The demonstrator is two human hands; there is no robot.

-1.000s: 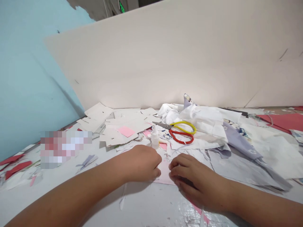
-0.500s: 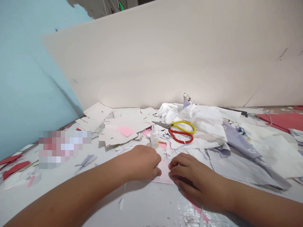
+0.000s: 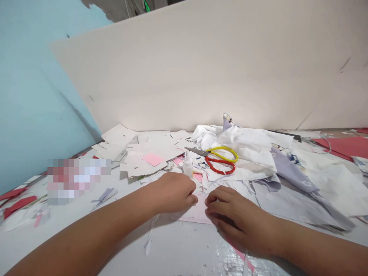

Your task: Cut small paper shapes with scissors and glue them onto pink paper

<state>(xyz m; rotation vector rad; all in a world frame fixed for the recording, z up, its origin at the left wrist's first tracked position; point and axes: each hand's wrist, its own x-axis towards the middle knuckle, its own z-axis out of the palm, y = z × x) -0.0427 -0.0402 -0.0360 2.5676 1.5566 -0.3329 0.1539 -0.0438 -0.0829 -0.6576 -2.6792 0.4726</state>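
Between my hands a pale pink sheet (image 3: 198,212) lies flat on the white table; whether it is paper or cloth I cannot tell. My left hand (image 3: 176,193) is closed over the sheet's left part, thumb and forefinger pressed together, and whatever they pinch is hidden. On the right edge of the sheet rests my right hand (image 3: 234,216), its fingers curled in with the tips touching it. Anything under those fingers is out of sight. A small white squeeze bottle (image 3: 188,165) stands just behind my left hand. Scissors (image 3: 220,159) with yellow and red handles lie beyond, blades apart.
White cloth (image 3: 244,145) is heaped behind the scissors, with lavender fabric (image 3: 296,172) to its right. Grey-white card pieces (image 3: 138,157) and a pink square (image 3: 153,159) lie at back left. Red pieces (image 3: 345,147) sit far right. A pale board (image 3: 201,69) rises behind.
My left hand has shifted slightly up, away from me, uncovering more of the pink sheet's near edge. The right hand stays almost where it was.
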